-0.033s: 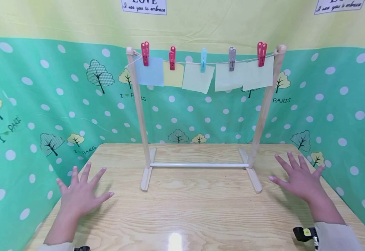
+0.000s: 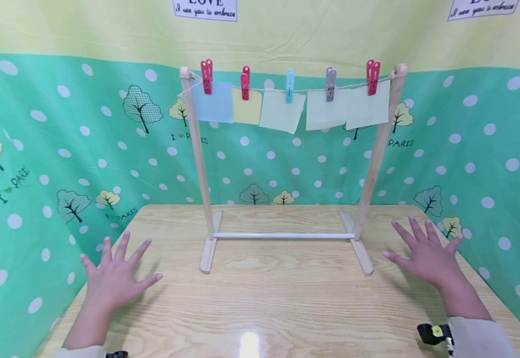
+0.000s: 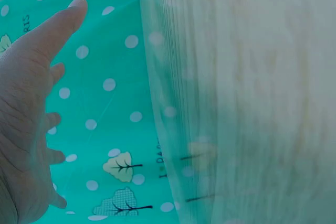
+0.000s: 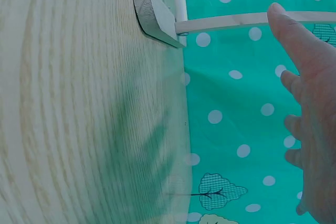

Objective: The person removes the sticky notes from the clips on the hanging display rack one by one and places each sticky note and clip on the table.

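My left hand [image 2: 113,282], fingers spread and holding nothing, is over the left side of the wooden table [image 2: 278,308]. Over the right side, my right hand [image 2: 434,258] is likewise spread, with nothing in it. Between them, farther back, stands a wooden rack [image 2: 201,169] with a string tied across its top. Along the string hang a blue sheet [image 2: 215,107], a yellow sheet [image 2: 247,110] and three pale sheets [image 2: 281,113]. Three red clothespins [image 2: 372,79], a light blue clothespin [image 2: 290,87] and a grey clothespin [image 2: 330,85] clip them. Both hands are apart from the rack.
A white bar [image 2: 282,235] joins the rack's two feet low over the table. Behind and at both sides hangs a green dotted curtain [image 2: 152,149] with printed trees. The right wrist view shows one rack foot [image 4: 155,17] near the table's edge.
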Motion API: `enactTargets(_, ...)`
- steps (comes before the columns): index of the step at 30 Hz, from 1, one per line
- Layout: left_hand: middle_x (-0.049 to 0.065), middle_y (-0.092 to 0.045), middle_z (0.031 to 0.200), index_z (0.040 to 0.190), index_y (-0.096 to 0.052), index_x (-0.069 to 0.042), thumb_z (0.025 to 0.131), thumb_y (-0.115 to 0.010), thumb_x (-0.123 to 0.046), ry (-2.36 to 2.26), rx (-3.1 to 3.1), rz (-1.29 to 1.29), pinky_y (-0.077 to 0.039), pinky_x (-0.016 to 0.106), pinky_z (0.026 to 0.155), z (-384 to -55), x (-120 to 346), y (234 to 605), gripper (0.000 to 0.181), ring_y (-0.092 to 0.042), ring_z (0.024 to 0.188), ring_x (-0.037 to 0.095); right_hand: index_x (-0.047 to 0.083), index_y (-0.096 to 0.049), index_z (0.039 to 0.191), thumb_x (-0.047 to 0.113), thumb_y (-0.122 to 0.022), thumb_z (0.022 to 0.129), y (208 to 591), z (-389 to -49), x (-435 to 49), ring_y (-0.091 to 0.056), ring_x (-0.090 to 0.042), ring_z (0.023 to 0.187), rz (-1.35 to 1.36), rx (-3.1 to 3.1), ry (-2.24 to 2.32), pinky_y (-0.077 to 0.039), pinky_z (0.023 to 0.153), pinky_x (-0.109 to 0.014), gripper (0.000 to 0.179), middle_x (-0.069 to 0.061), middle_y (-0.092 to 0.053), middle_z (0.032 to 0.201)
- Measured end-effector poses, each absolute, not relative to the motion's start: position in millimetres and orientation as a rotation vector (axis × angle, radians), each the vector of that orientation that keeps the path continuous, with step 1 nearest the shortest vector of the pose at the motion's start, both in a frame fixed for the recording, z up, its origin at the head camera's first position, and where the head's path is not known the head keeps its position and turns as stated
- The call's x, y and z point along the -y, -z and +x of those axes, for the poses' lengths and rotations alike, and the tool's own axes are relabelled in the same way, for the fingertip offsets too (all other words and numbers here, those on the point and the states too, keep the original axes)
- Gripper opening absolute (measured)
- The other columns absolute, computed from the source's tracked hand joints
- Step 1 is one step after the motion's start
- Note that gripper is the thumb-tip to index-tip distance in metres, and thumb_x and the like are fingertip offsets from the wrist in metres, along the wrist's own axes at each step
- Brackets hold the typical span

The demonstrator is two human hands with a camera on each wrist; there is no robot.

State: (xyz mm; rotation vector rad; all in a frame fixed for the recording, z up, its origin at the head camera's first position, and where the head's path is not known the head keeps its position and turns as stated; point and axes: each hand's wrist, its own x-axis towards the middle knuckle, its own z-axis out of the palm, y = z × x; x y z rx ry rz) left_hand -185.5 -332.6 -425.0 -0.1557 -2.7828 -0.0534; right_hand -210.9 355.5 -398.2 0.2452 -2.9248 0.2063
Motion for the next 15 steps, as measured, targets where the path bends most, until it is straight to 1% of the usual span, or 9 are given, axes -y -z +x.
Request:
enactTargets(9, 0.021, -0.008, 0.161, 0.151, -0.035, -0.030, 0.076, -0.061, -0.075, 0.058, 2.781, -0.155, 0.023, 0.080, 0.090, -187.6, 333.7, 427.7, 0.091, 0.004, 0.137, 0.061, 0.023, -0.013, 0.158, 0.067, -0.052, 0.090, 400.2, -209.7, -357.4, 0.010, -0.057, 0.138, 0.236, 2.942, -0.202, 0.028, 0.081, -0.080, 0.089, -0.028, -0.003, 0.158)
enactTargets(15, 0.022, -0.008, 0.160, 0.151, -0.035, -0.029, 0.077, -0.062, -0.075, 0.063, 2.782, -0.157, 0.022, 0.080, 0.090, -186.5, 331.3, 426.5, 0.091, 0.003, 0.138, 0.061, 0.022, -0.014, 0.157, 0.067, -0.051, 0.090, 399.3, -208.7, -357.3, 0.009, -0.056, 0.139, 0.226, 2.936, -0.193, 0.029, 0.082, -0.079, 0.089, -0.028, -0.004, 0.158)
